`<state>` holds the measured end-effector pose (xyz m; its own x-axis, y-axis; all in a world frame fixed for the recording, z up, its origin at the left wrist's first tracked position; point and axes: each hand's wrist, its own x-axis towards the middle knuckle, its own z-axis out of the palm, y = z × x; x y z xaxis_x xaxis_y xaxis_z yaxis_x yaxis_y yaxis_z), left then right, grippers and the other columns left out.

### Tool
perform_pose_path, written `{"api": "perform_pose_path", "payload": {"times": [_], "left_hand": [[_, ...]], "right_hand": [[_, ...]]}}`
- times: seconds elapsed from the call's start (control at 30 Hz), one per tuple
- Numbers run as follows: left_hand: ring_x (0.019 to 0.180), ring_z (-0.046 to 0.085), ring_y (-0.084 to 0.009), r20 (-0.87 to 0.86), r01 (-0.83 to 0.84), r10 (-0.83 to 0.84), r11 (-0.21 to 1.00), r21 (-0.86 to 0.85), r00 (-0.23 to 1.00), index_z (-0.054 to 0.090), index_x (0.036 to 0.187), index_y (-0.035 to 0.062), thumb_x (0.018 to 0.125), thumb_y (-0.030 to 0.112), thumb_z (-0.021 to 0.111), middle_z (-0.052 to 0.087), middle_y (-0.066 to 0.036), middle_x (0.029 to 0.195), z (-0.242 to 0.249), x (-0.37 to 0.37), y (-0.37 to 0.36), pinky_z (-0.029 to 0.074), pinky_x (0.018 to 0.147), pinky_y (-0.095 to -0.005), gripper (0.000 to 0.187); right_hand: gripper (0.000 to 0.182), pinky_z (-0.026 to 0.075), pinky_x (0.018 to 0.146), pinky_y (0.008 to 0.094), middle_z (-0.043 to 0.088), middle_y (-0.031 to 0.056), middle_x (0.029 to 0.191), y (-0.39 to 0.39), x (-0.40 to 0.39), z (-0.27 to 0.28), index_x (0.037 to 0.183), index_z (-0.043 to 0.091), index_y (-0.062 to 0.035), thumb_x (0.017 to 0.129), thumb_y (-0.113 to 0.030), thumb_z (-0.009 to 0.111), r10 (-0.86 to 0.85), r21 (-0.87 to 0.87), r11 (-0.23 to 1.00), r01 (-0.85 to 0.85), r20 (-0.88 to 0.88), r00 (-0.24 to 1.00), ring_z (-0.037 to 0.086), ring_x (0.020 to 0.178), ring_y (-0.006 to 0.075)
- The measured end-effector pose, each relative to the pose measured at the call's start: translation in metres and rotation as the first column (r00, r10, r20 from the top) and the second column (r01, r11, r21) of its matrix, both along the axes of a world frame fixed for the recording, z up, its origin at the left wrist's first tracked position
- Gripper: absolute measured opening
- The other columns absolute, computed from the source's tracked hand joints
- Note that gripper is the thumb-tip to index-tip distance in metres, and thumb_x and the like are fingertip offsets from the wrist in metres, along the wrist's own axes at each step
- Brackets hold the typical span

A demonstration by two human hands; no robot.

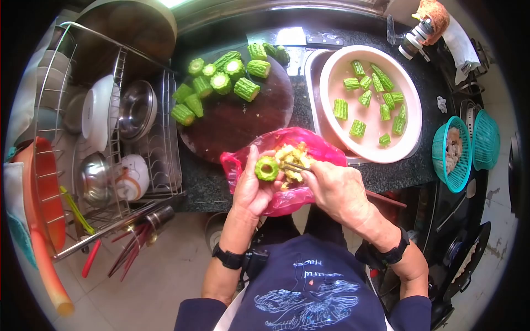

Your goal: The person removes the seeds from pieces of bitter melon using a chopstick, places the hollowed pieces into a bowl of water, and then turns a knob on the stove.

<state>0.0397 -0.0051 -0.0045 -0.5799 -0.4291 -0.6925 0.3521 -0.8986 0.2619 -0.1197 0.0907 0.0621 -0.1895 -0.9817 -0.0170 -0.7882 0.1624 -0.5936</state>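
Observation:
My left hand (253, 187) is closed around a short green bitter melon piece (266, 169), whose end faces up and shows a hollow centre. In my right hand (341, 190) is a thin metal tool (296, 166); its working end is too small to make out. Both hands are over a pink plastic bag (327, 149) holding pale yellow scraps (292, 153). Beyond the bag, several uncut-through bitter melon chunks (221, 83) lie on a round dark cutting board (243, 118). A cleaver (290, 36) rests at the board's far edge.
At the right, a pale basin (371, 51) with several bitter melon pieces (358, 129) stands in the sink below the faucet (413, 41). Teal baskets (454, 154) sit farther right. A dish rack (118, 60) with bowls is on the left.

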Motion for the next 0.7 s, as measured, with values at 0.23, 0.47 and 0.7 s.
{"api": "perform_pose_path", "payload": {"times": [0.23, 0.47, 0.7], "left_hand": [[0.070, 0.064, -0.0168, 0.053, -0.049, 0.047, 0.998, 0.038, 0.997, 0.058, 0.102, 0.0052, 0.085, 0.043, 0.059, 0.064, -0.007, 0.088, 0.008, -0.007, 0.006, 0.056, 0.052, -0.0246, 0.042], [0.076, 0.064, -0.0147, 0.111, 0.083, -0.060, 0.971, -0.224, 0.992, 0.059, 0.104, 0.0019, 0.089, 0.040, 0.056, 0.064, -0.007, 0.093, 0.022, -0.021, 0.022, 0.056, 0.062, -0.0258, 0.041], [0.060, 0.057, -0.0102, 0.607, 0.573, -0.117, 0.504, -0.646, 0.786, 0.064, 0.083, -0.0016, 0.090, 0.026, 0.057, 0.061, -0.007, 0.065, 0.010, -0.020, 0.017, 0.043, 0.054, -0.0292, 0.030]], "right_hand": [[0.019, 0.048, 0.058, 0.0406, 0.060, 0.0152, 0.070, -0.003, -0.002, 0.000, 0.088, 0.055, -0.0029, 0.082, -0.020, 0.061, -0.048, -0.047, 0.997, 0.058, 0.186, 0.981, 0.062, 0.065, 0.0317], [0.029, 0.047, 0.059, 0.0406, 0.060, 0.0172, 0.069, -0.016, -0.004, 0.001, 0.100, 0.056, -0.0035, 0.079, -0.021, 0.063, -0.105, 0.093, 0.993, 0.072, 0.429, 0.897, 0.061, 0.065, 0.0335], [0.019, 0.045, 0.059, 0.0426, 0.057, 0.0197, 0.066, -0.009, -0.015, -0.027, 0.087, 0.058, 0.0020, 0.074, -0.011, 0.054, -0.078, 0.053, 0.997, 0.062, 0.401, 0.913, 0.059, 0.063, 0.0347]]}}
